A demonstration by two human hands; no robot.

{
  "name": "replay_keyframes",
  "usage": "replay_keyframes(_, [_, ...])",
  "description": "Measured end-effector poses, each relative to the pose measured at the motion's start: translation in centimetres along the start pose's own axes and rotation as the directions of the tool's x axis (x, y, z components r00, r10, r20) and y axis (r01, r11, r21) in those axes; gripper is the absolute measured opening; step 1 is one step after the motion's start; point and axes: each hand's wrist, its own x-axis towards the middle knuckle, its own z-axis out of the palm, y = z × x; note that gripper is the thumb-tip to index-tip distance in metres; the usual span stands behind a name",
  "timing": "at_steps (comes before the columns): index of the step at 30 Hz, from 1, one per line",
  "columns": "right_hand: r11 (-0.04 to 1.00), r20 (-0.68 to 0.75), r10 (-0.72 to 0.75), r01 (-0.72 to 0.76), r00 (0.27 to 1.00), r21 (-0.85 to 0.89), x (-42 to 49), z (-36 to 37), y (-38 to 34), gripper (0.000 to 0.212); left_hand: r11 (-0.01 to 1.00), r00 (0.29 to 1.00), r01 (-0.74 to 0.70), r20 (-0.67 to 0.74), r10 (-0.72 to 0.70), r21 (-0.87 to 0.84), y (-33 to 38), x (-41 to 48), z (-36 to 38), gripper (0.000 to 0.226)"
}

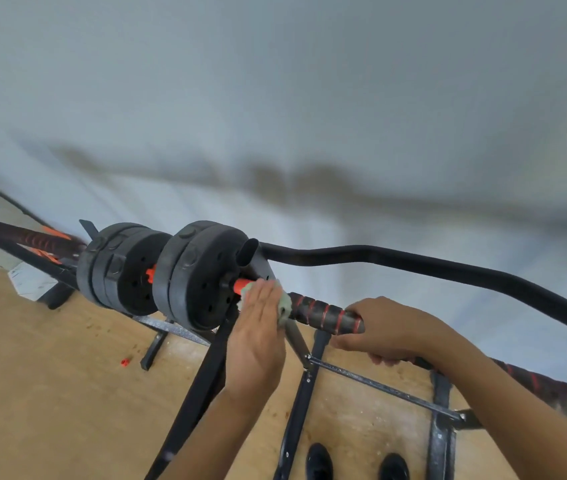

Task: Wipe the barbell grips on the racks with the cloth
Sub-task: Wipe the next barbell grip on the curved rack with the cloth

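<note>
A barbell lies across a black metal rack [304,386]. Its grip [325,314] is black foam wound with red stripes. Black weight plates [199,275] sit on its left end behind an orange collar. My left hand [257,337] presses a pale green cloth [283,304] around the bar, right where the grip meets the orange collar. My right hand [389,329] is closed around the same grip further right. A second striped grip [559,393] continues past my right forearm.
A curved black bar [413,261] rests on the rack behind the barbell, near the pale wall. Another barbell [29,239] with plates lies at the far left. My shoes [356,462] stand on the wooden floor by the rack's legs. A small red bit [125,362] lies on the floor.
</note>
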Motion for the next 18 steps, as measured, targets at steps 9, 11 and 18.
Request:
replay_keyframes(9, [0.888, -0.438, -0.192, -0.035, 0.878, -0.459, -2.9, 4.7, -0.9, 0.032, 0.970, 0.983, -0.140, 0.091, 0.160, -0.198, -2.1, -0.2, -1.7, 0.055])
replay_keyframes(11, [0.891, -0.464, -0.195, -0.041, 0.864, -0.451, -3.3, 5.3, -1.0, 0.029, 0.985, 0.982, -0.139, 0.116, 0.151, -0.103, -4.3, 0.4, -2.5, 0.057])
replay_keyframes(18, [0.851, -0.463, -0.194, -0.087, 0.865, -0.518, -4.6, 7.6, -0.9, 0.048, 0.996, 0.986, 0.029, 0.158, -0.043, 0.088, -7.1, 1.9, -3.1, 0.054])
